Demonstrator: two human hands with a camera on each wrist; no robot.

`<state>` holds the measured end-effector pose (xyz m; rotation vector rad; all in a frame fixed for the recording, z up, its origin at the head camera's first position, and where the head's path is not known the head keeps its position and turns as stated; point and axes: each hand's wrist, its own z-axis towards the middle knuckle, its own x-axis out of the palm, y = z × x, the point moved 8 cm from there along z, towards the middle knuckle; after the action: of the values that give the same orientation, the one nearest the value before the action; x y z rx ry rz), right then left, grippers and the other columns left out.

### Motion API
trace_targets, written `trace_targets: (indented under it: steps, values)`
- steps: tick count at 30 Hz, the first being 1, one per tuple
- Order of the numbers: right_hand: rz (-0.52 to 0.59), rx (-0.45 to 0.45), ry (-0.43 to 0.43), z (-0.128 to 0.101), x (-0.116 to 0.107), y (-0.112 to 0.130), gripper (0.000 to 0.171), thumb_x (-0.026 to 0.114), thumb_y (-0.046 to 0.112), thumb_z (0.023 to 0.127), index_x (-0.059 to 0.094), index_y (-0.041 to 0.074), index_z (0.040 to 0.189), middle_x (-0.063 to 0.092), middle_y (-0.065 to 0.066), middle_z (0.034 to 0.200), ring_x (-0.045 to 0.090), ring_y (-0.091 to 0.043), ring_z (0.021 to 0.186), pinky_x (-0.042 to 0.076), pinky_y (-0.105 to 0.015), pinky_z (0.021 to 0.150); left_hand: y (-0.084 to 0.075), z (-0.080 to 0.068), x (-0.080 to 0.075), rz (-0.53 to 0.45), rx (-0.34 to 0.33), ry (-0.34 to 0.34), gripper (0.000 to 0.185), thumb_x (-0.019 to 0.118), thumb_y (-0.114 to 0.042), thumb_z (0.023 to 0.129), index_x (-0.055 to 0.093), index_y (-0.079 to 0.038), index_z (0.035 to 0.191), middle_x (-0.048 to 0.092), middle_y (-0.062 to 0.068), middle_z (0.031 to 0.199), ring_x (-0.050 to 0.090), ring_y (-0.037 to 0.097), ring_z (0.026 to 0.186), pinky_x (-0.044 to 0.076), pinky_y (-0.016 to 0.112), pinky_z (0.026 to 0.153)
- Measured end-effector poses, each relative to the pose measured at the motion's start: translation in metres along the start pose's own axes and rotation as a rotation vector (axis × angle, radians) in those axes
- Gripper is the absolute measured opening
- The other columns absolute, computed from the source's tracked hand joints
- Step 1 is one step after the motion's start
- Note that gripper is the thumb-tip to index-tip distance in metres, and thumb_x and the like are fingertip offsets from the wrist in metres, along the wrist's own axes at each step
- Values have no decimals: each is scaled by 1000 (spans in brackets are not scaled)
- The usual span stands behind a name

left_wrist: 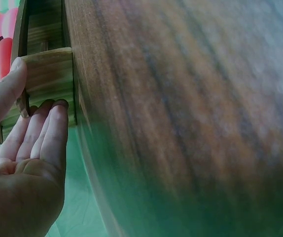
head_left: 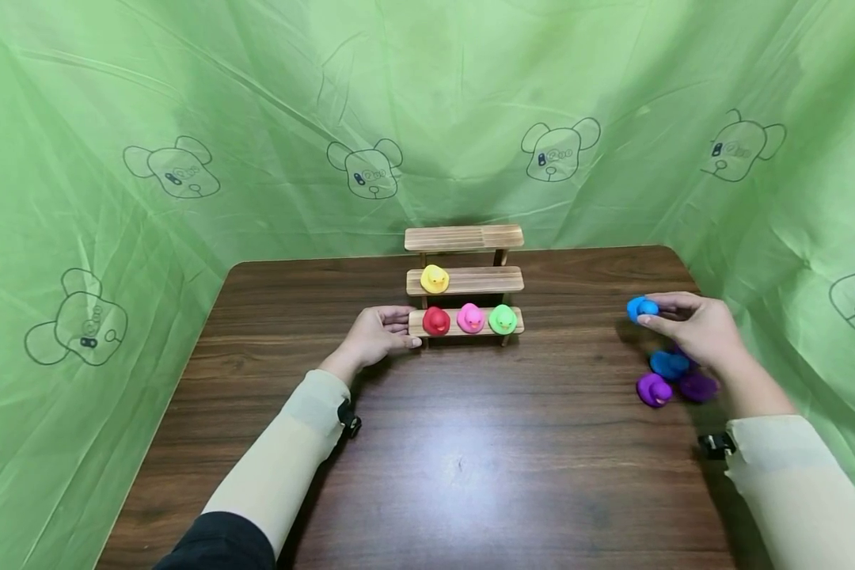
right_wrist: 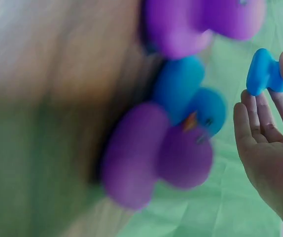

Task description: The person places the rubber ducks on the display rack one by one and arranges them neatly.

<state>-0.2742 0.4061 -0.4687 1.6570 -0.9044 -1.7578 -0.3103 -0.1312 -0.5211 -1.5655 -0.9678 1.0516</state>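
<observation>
Four shelved ducks (head_left: 470, 319), two blue ducks (head_left: 638, 309), perhaps three purple ducks (head_left: 653, 391).

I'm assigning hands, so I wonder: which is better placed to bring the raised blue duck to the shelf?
Probably the right hand: it pinches that blue duck, while the left hand holds the three-tiered wooden shelf by its lower left end.

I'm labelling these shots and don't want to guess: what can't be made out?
Right wrist view: top purple duck, cut off by the upper edge.
Right wrist view: held blue duck's head, partly covered by the right hand.
Left wrist view: red duck, cut off by the left edge.
Head view: bear drawings' printed marks, too small.
</observation>
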Motion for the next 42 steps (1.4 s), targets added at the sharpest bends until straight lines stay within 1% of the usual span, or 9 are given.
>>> trace_targets:
  steps: [5, 14, 19, 22, 25, 30, 34, 37, 42]
  values:
    - [6, -74, 4, 5, 11, 28, 52, 88, 39, 87, 75, 8, 126, 75, 14, 113, 68, 8, 94, 56, -10, 76, 0, -1, 0, 5, 3, -2, 63, 88, 7, 80, 64, 5, 138, 68, 24, 132, 66, 35, 123, 58, 26, 95]
    - [11, -121, 23, 11, 32, 63, 49, 86, 44, 87, 77, 16, 126, 73, 1, 126, 67, -2, 106, 56, -13, 77, 1, 0, 1, -16, -11, 11, 65, 87, 8, 81, 61, 5, 140, 66, 25, 135, 64, 37, 126, 58, 25, 94]
    - [58, -152, 22, 14, 43, 85, 48, 88, 40, 86, 77, 15, 125, 75, -3, 125, 68, 0, 103, 56, -12, 79, -1, 1, 2, -11, -20, 21, 64, 85, 11, 81, 60, 8, 140, 65, 27, 136, 62, 40, 127, 58, 25, 95]
    - [84, -167, 21, 16, 50, 97, 47, 89, 37, 86, 77, 13, 125, 75, -3, 123, 70, 1, 100, 58, -14, 79, -6, -1, 3, -7, -27, 26, 63, 83, 13, 81, 60, 10, 139, 64, 28, 135, 62, 41, 127, 58, 26, 95]
    - [99, -189, 20, 18, 57, 109, 46, 89, 34, 86, 77, 12, 125, 75, -4, 122, 71, -1, 100, 58, -15, 78, -16, -8, 4, -8, -30, 27, 62, 83, 14, 81, 60, 11, 138, 65, 29, 134, 62, 42, 127, 58, 26, 94]
    - [175, -220, 47, 18, 70, 133, 43, 90, 24, 86, 77, 5, 123, 74, -12, 124, 72, -4, 97, 60, -18, 80, -26, -15, 5, -9, -19, 27, 61, 83, 12, 82, 60, 12, 138, 65, 30, 133, 61, 43, 127, 59, 26, 94]
    - [201, -239, 59, 21, 83, 146, 42, 91, 24, 86, 78, 5, 121, 75, -14, 122, 74, -9, 97, 61, -20, 81, -10, -6, 3, -1, -5, 15, 62, 86, 9, 81, 62, 8, 138, 67, 26, 133, 64, 40, 126, 59, 27, 94]
    - [212, -257, 64, 26, 95, 149, 42, 92, 28, 84, 79, 8, 118, 76, -11, 119, 74, -14, 99, 62, -22, 81, 1, 0, 0, 8, 5, 1, 62, 88, 7, 80, 65, 4, 137, 69, 22, 131, 66, 35, 123, 59, 27, 94]
    - [232, -266, 93, 30, 112, 165, 40, 91, 27, 85, 79, 8, 118, 76, -10, 118, 75, -19, 101, 61, -22, 83, -1, -1, 1, 14, 4, -6, 61, 88, 9, 80, 66, 4, 136, 70, 21, 129, 68, 33, 121, 59, 28, 94]
